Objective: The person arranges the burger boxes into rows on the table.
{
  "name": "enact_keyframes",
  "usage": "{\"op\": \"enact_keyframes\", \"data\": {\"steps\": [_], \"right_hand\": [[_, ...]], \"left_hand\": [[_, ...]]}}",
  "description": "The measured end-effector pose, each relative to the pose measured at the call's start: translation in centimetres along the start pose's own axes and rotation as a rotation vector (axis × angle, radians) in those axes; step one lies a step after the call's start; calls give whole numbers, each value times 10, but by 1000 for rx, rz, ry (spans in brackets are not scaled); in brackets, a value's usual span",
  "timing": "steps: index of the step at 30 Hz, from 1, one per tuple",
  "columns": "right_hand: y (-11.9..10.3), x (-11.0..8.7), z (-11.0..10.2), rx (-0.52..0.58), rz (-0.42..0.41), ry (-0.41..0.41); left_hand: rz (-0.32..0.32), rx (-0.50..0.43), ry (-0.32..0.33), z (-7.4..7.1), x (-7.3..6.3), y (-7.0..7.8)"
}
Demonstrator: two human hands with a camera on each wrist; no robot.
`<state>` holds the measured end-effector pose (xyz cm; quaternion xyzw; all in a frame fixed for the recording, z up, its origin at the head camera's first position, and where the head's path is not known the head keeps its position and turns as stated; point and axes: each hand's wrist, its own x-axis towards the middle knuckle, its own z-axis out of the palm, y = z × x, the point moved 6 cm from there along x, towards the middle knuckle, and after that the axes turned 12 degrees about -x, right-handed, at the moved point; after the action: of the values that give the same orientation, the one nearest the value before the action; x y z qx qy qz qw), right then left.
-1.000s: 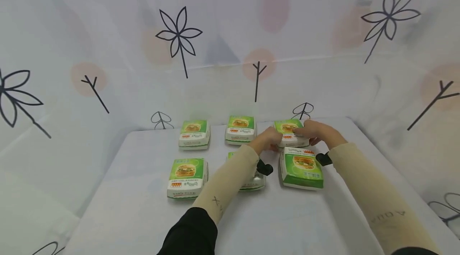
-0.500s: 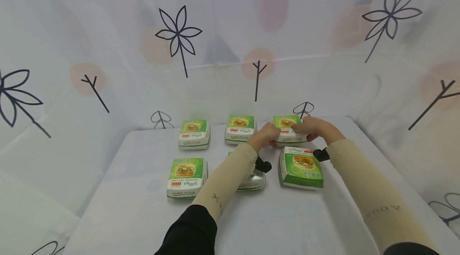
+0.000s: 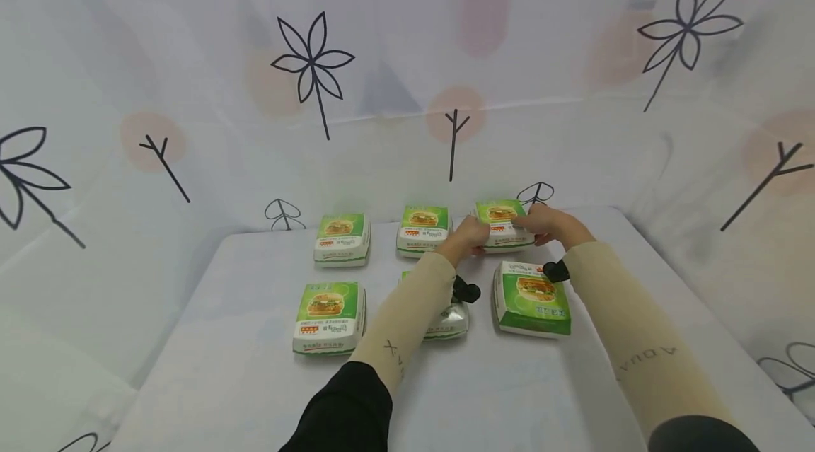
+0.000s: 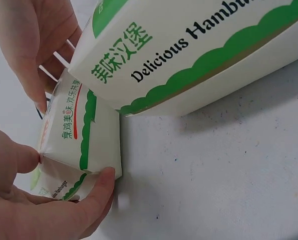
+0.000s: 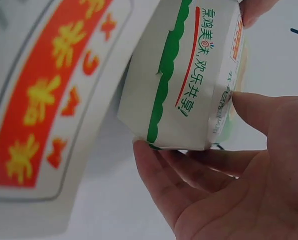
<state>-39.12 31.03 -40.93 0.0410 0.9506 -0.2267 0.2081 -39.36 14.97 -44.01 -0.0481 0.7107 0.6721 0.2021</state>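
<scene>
A green and white hamburger box [image 3: 499,213] stands at the back right of the table, held at its two sides. My left hand [image 3: 469,235] grips its left side; in the left wrist view the thumb is on the upper edge and the fingers lie along the side of this hamburger box [image 4: 101,137]. On the opposite side my right hand [image 3: 555,225] holds it, thumb on top and fingers against the side of the hamburger box [image 5: 188,75] in the right wrist view. Just in front is another hamburger box [image 3: 533,303], turned differently, its printed white edge towards the back.
Two more boxes stand in the back row, a left one [image 3: 341,240] and a middle one [image 3: 423,229]. A front left box [image 3: 328,317] and a front middle box [image 3: 452,325], partly hidden by my left forearm, rest on the white table [image 3: 267,395]. A patterned cloth [image 3: 382,27] hangs behind.
The held hamburger box has moved back and slightly left, into line with the back row, and both hands have moved with it. The other boxes stay where they were.
</scene>
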Motion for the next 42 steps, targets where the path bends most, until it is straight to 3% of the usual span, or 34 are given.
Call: {"op": "enact_keyframes", "data": {"steps": [8, 17, 25, 29, 37, 42], "right_hand": [[0, -17, -1, -49, -45, 14], [2, -47, -7, -183, -76, 16], [-1, -78, -6, -207, -144, -3], [3, -92, 0, -190, -182, -38], [15, -108, 17, -165, -213, -84], [19, -116, 25, -135, -226, -88]], "left_hand": [[-11, 73, -33, -6, -11, 2], [52, 212, -201, -12, -54, 16], [79, 199, -394, -19, -86, 15], [79, 191, -407, -22, -103, 9], [35, 271, -407, -17, -132, -9], [45, 376, -376, -9, -146, -18]]}}
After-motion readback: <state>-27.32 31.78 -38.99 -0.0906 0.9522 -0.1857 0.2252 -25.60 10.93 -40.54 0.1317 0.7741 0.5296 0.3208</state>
